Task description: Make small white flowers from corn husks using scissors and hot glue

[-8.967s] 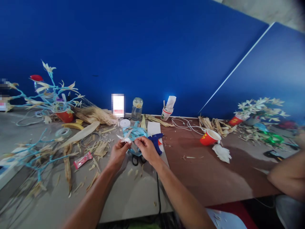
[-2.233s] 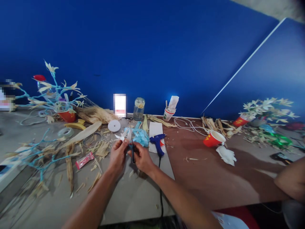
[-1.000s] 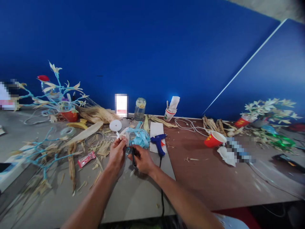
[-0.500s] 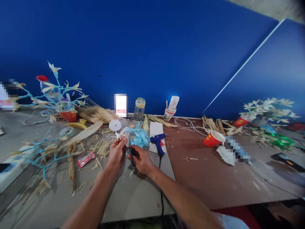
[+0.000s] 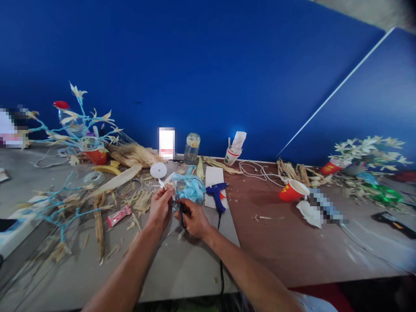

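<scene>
My right hand (image 5: pixel 194 218) is closed around the dark handles of a pair of scissors (image 5: pixel 182 215), whose blades point up and away from me. Close beside the blades, my left hand (image 5: pixel 161 203) pinches a pale, whitish piece (image 5: pixel 169 179) that looks like corn husk; its lower part is hidden by my fingers. Behind both hands lies a heap of light blue ribbon (image 5: pixel 192 189). A white spool (image 5: pixel 158 170) rests just beyond my left hand. To the right of the ribbon, a blue glue gun (image 5: pixel 217 195) lies on a white sheet (image 5: pixel 215 175).
Blue-wrapped branches with pale flowers (image 5: pixel 79 115) stand in a red cup at left. Husk scraps (image 5: pixel 142 200) and a pink packet (image 5: pixel 118 216) litter the table. A glass jar (image 5: pixel 192 149) stands near the blue wall. At right are a red cup (image 5: pixel 289 192) and white cables (image 5: pixel 256 170).
The view has shifted slightly, moving the table things a little to the right in the picture. Both hands keep nearly the same pose, with the scissors still beside the pale piece.
</scene>
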A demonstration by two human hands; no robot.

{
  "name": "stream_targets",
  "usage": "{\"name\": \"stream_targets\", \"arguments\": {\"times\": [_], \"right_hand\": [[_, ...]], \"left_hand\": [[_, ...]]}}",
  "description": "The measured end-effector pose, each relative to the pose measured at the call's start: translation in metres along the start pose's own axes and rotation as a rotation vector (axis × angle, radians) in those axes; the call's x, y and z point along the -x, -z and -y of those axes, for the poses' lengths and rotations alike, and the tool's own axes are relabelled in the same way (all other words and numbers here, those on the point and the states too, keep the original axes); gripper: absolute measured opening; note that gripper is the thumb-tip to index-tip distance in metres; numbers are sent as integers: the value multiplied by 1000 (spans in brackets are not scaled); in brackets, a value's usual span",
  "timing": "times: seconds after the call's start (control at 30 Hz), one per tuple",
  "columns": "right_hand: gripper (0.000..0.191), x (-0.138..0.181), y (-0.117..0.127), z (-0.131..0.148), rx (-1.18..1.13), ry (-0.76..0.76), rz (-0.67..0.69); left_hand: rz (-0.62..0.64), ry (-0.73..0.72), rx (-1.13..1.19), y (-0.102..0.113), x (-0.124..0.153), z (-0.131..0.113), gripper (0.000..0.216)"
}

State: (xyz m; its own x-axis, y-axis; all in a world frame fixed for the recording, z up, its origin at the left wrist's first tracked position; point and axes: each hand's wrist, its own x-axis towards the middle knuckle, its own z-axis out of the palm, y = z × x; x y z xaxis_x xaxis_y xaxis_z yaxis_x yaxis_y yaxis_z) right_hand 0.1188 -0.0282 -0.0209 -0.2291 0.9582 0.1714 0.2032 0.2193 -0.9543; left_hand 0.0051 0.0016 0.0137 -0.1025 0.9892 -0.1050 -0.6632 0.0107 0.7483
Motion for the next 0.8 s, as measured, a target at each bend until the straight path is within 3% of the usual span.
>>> {"name": "stream_targets", "arguments": {"times": [0.6, 0.8], "right_hand": [[30, -1, 1, 1, 44, 7, -33], [31, -3, 0, -3, -168, -72, -75]], "left_hand": [[-12, -20, 13, 3, -4, 1, 20], [-47, -22, 3, 0, -2, -2, 23]]}}
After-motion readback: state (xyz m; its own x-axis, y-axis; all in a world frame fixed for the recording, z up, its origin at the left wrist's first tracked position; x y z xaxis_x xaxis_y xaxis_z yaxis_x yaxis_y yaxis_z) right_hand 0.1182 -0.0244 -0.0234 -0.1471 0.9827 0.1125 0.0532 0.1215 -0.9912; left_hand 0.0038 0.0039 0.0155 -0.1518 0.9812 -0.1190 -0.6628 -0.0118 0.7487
